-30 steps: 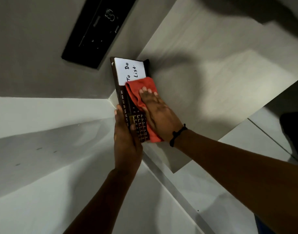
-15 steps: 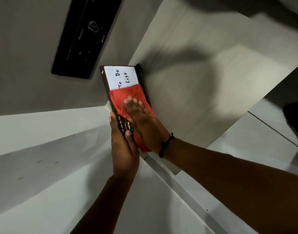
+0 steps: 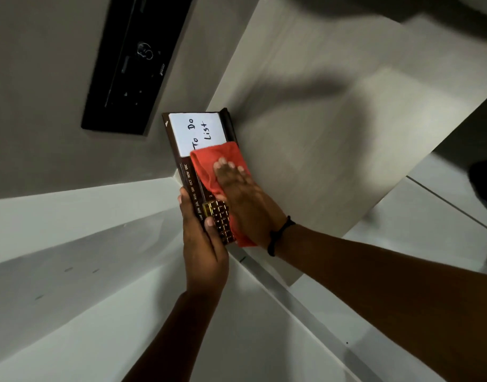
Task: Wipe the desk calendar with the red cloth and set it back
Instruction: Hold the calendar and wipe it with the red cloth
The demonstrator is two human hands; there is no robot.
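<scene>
Head view: dark brown desk calendar (image 3: 187,172) held up off the surfaces, near a wall corner, long axis running away from the camera. Left hand (image 3: 202,252) clamped on its near end, thumb over the month strip beside gold date tiles (image 3: 220,220). Right hand (image 3: 243,201) flat and open, fingers together, pressing the red cloth (image 3: 212,166) against the calendar's face. White "To Do List" panel (image 3: 196,132) bare at the far end, its near edge just covered by cloth. Black cord bracelet (image 3: 278,235) on the right wrist. Black wall panel (image 3: 132,62) up left, well apart.
</scene>
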